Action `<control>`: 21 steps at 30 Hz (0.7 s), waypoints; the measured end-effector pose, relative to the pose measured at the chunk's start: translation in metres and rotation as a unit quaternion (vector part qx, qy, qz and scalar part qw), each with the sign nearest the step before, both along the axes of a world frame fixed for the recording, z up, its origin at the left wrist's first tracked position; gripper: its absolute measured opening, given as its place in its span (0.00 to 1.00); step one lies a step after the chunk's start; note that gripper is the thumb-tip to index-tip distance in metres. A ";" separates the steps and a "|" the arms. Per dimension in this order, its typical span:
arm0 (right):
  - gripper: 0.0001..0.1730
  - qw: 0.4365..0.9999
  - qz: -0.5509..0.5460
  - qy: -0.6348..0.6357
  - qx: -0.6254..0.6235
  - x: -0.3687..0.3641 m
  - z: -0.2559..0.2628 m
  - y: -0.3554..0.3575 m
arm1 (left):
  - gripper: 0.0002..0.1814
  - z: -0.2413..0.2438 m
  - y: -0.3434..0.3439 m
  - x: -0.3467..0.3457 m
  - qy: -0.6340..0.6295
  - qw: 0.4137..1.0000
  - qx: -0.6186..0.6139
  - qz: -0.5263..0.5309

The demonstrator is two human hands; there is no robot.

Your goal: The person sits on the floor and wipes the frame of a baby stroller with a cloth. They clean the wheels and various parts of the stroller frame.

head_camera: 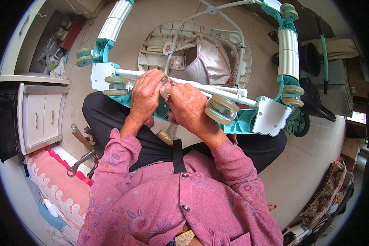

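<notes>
An overturned baby walker with a teal and white frame (272, 117) lies across my knees. Both hands meet at its white metal tube (129, 73). My left hand (146, 95) curls over the tube, with the fingertips pressing a crumpled, pinkish wrapping (165, 89) around it. My right hand (190, 106) grips the same wrapping from the other side. Below, a clear strip (172, 130) hangs down to a yellowish tape roll (164, 137) between my legs. The fingertips of the right hand are partly hidden. A caster wheel (222, 109) sits beside the right hand.
The walker's white seat tray (147, 55) and fabric seat (215, 61) rest on the tiled floor ahead. A wrench (80, 163) and a hammer-like tool (81, 136) lie at the left. White cabinets (43, 120) stand beyond. A small wheeled vehicle (301, 124) stands right.
</notes>
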State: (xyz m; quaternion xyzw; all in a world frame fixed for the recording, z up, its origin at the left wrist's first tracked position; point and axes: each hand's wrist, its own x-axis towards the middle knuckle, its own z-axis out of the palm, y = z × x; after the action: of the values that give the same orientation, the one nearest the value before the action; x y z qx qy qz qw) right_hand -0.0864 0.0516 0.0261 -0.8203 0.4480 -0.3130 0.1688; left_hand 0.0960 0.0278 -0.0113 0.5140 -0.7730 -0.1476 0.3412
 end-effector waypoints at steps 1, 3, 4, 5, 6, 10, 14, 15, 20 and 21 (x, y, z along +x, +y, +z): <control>0.09 1.000 0.000 -0.001 -0.001 0.000 0.000 0.000 | 0.15 0.000 0.000 0.000 0.000 1.000 0.000 0.000; 0.09 1.000 -0.001 0.004 0.001 0.000 0.002 0.000 | 0.15 0.001 0.000 0.000 -0.001 1.000 0.001 0.000; 0.09 1.000 -0.002 0.006 0.002 0.000 0.002 0.001 | 0.15 0.001 0.000 0.000 -0.002 1.000 0.001 0.000; 0.09 1.000 -0.002 0.009 0.002 0.000 0.002 0.001 | 0.15 0.001 0.000 0.000 -0.002 1.000 0.000 0.000; 0.09 1.000 -0.002 0.012 0.002 0.000 0.001 0.001 | 0.15 0.001 0.000 0.000 -0.003 1.000 -0.001 -0.001; 0.09 1.000 -0.007 0.015 -0.008 0.000 0.003 0.001 | 0.16 -0.001 0.000 0.001 -0.005 1.000 -0.003 0.000; 0.09 1.000 -0.005 0.010 -0.004 0.000 0.000 0.001 | 0.16 -0.002 0.000 0.001 -0.008 1.000 -0.003 -0.004; 0.09 1.000 -0.005 0.008 -0.002 0.000 0.000 0.000 | 0.16 -0.002 0.000 0.001 -0.009 1.000 -0.002 -0.005; 0.08 1.000 -0.005 0.013 0.010 0.000 0.000 0.000 | 0.17 0.005 0.001 -0.002 -0.014 1.000 -0.008 -0.003; 0.08 1.000 -0.003 0.011 0.010 0.000 0.000 0.000 | 0.17 0.006 0.001 -0.003 -0.014 1.000 -0.008 0.000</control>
State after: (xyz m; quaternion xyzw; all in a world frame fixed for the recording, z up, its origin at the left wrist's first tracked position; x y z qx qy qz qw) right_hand -0.0863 0.0516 0.0266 -0.8203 0.4557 -0.3001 0.1715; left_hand 0.0931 0.0285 -0.0056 0.5132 -0.7791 -0.1345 0.3340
